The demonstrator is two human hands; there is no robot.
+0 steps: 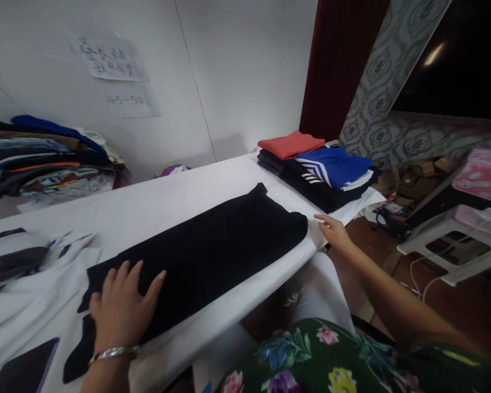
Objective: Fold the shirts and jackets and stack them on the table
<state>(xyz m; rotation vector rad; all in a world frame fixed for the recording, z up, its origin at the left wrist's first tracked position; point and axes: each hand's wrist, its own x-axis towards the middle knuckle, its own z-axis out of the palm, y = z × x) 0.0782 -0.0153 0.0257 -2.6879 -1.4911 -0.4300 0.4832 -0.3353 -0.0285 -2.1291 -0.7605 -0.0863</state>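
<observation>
A black garment (204, 245) lies folded lengthwise into a long strip on the white-covered table (159, 207). Its kind is unclear from the fold. My left hand (123, 305), with a silver bracelet at the wrist, rests flat on its left end, fingers spread. Just off the garment's right end is my right hand (333, 230), held over the table's front edge. Its visible fingers are stretched out, and nothing shows in them.
A pile of folded clothes (323, 169) stands at the table's far right, another stack (49, 155) at the far left. White and grey clothing (36, 267) lies at the left, near a dark flat object (24, 368). A white stool (454, 245) stands right.
</observation>
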